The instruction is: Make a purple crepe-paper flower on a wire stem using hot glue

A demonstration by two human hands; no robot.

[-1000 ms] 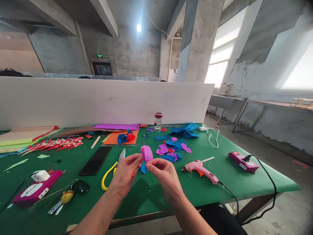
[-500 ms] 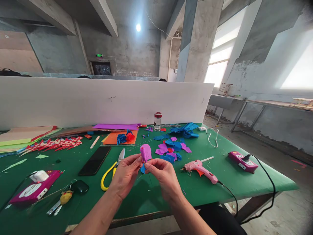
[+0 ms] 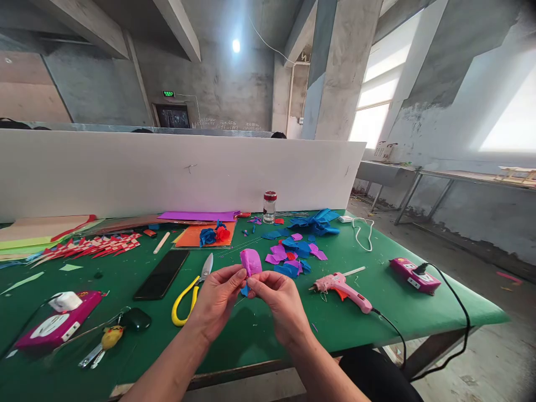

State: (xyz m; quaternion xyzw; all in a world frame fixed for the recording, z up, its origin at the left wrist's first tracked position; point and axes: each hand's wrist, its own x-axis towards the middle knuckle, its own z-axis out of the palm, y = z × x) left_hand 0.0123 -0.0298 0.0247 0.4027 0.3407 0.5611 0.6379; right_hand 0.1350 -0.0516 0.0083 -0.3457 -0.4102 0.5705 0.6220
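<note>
A small pink-purple paper flower [image 3: 251, 261] stands between my two hands above the table's front half, with a bit of blue paper showing below it. My left hand [image 3: 221, 293] pinches its base from the left. From the right, my right hand [image 3: 274, 296] pinches the same base with thumb and forefinger. The fingers hide where the paper pieces join. Yellow-handled scissors [image 3: 185, 301] lie just left of my left hand. Right of my right hand is a pink hot glue gun [image 3: 343, 289] with a glue stick in its back.
Cut blue and purple paper pieces [image 3: 295, 254] lie beyond my hands, near a red-lidded glass jar [image 3: 269, 207]. Blue and red paper flowers [image 3: 215, 235], a phone [image 3: 162, 274], keys [image 3: 106, 340] and two power strips [image 3: 414, 274] are also on the green table [image 3: 364, 346].
The pink-purple paper's top has curled over and looks lower and rounder. Both hands keep their pinch in nearly the same place; the view has shifted very slightly.
</note>
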